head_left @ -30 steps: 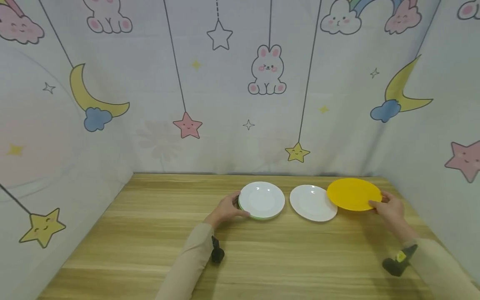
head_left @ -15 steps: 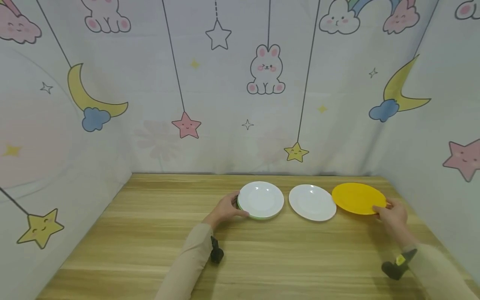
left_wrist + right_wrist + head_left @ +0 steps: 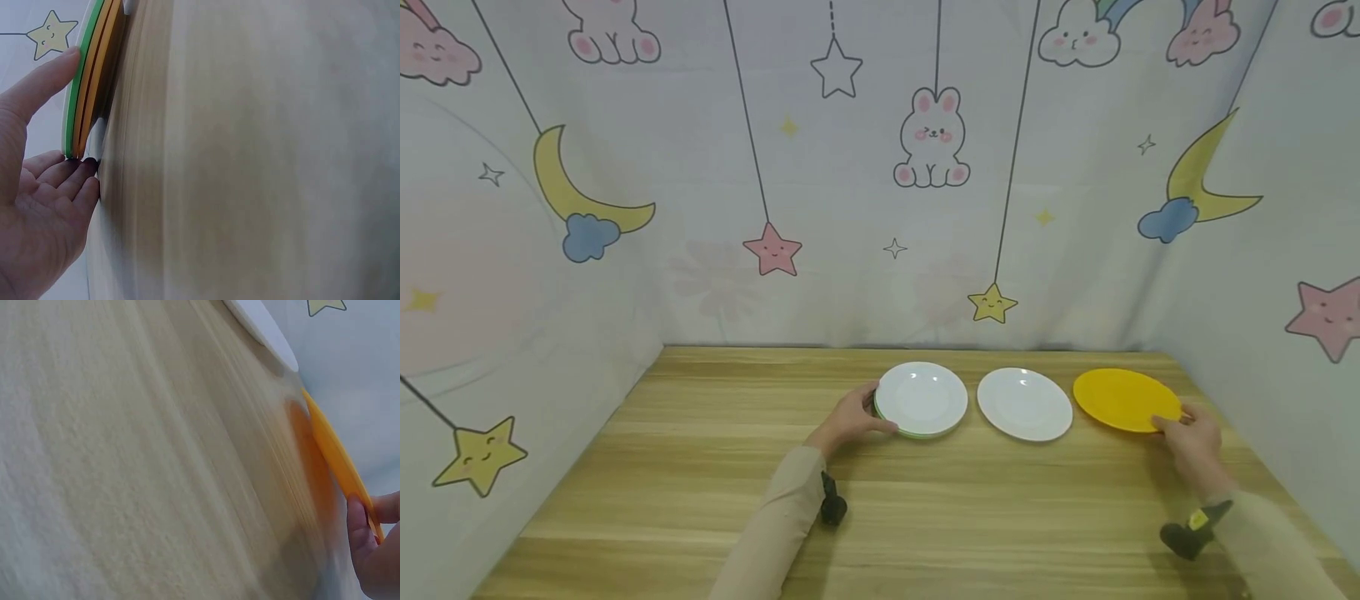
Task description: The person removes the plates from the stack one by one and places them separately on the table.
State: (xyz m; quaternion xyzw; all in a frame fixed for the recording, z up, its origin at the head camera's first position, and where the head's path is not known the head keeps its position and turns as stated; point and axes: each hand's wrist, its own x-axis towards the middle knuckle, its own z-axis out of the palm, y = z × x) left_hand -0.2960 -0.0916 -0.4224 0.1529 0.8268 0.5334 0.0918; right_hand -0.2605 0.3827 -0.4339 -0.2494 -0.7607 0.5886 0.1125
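At the back of the table, my left hand (image 3: 850, 419) spans the left side of a stack of plates (image 3: 921, 398), its thumb at the front rim and its fingers round the left edge. A white plate tops the stack; the left wrist view shows a green rim (image 3: 80, 81) and orange rims (image 3: 97, 75) beneath it. To the right, my right hand (image 3: 1191, 437) pinches a yellow plate (image 3: 1123, 398) by its right rim, thumb on top. Seen from the right wrist, that yellow plate (image 3: 337, 453) is tilted low over the table. A single white plate (image 3: 1025, 404) lies between both hands.
The wooden table (image 3: 925, 525) ends at a back wall (image 3: 835, 308) covered by a cartoon-printed cloth. Similar cloth walls rise on the left and right sides. Black devices are strapped to the left wrist (image 3: 832, 502) and right wrist (image 3: 1191, 533).
My right hand has carried the yellow plate rightward and down, so it no longer overlaps the single white plate. My left hand and the stack have stayed in place.
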